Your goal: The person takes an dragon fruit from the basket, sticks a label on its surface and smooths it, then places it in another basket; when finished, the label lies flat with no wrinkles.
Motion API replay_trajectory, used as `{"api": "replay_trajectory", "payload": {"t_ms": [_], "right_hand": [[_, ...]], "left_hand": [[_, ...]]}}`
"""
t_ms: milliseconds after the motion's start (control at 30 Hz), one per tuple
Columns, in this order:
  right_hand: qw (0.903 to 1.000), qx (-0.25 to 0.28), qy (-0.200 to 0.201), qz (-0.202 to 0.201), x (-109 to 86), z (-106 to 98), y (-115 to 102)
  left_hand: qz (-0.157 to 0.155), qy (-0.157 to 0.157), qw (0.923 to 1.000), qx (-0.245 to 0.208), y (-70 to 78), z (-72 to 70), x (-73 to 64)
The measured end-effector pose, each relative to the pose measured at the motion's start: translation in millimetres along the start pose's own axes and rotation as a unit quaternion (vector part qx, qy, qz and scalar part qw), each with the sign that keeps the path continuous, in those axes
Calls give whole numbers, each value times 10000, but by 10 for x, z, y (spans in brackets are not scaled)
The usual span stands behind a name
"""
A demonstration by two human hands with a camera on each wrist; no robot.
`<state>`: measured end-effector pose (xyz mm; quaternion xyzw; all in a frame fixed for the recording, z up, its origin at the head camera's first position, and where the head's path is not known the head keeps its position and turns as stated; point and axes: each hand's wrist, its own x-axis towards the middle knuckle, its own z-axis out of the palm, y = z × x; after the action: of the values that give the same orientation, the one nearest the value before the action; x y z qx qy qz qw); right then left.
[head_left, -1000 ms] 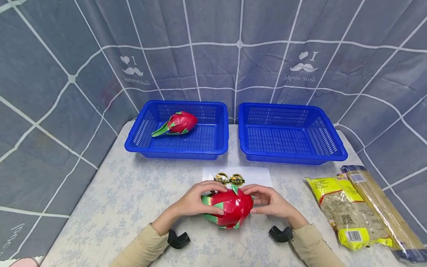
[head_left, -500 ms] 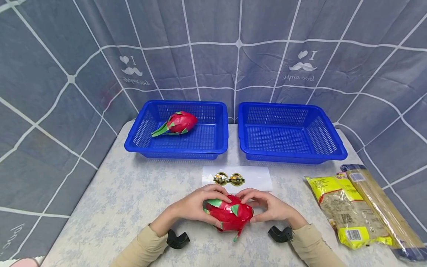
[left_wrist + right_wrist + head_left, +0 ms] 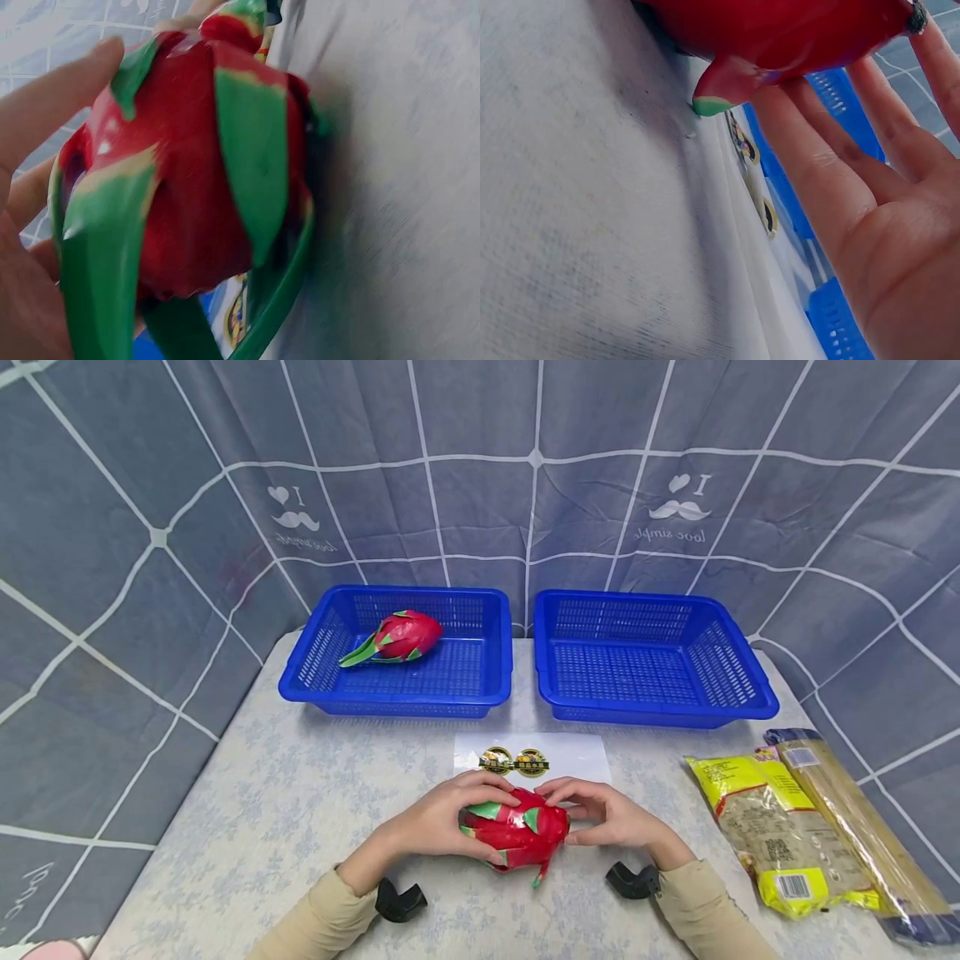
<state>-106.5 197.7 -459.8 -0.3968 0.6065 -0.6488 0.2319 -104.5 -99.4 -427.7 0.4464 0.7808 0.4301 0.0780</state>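
A red dragon fruit [image 3: 517,831] with green-tipped scales lies at the table's near middle, between both hands. My left hand [image 3: 442,817] grips its left end, fingers over the top and thumb along the near side. At the other end, the right hand [image 3: 611,817] holds the fruit with its fingertips and thumb. In the left wrist view, long green scales hang from the dragon fruit [image 3: 187,180], and the fingers lie along one side. The right wrist view shows the red dragon fruit [image 3: 780,37] against the fingers, one scale curling outward.
Behind, a blue basket [image 3: 397,700] holds another dragon fruit [image 3: 408,635]. A second blue basket [image 3: 660,712] stands to its right. A white sheet with two round stickers [image 3: 577,760] lies before them. Yellow bag [image 3: 787,835] and long packet [image 3: 862,827] lie right.
The dragon fruit has been rolled between the hands, so its tip now faces right and a loose scale hangs at the near side. Both hands have stayed at its ends.
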Motion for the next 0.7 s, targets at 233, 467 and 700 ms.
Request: {"api": "replay_trajectory", "payload": {"t_ms": [233, 467, 700], "right_hand": [[9997, -125, -159, -132, 26, -52, -51], [9998, -20, -87, -195, 96, -219, -106], [9826, -665, 1530, 820, 252, -357, -50]], "left_hand": [[-81, -196, 9998, -45, -22, -158, -18], [-228, 690, 9898, -1226, -239, -361, -39], [-826, 1056, 9665, -2190, -531, -385, -68]]}}
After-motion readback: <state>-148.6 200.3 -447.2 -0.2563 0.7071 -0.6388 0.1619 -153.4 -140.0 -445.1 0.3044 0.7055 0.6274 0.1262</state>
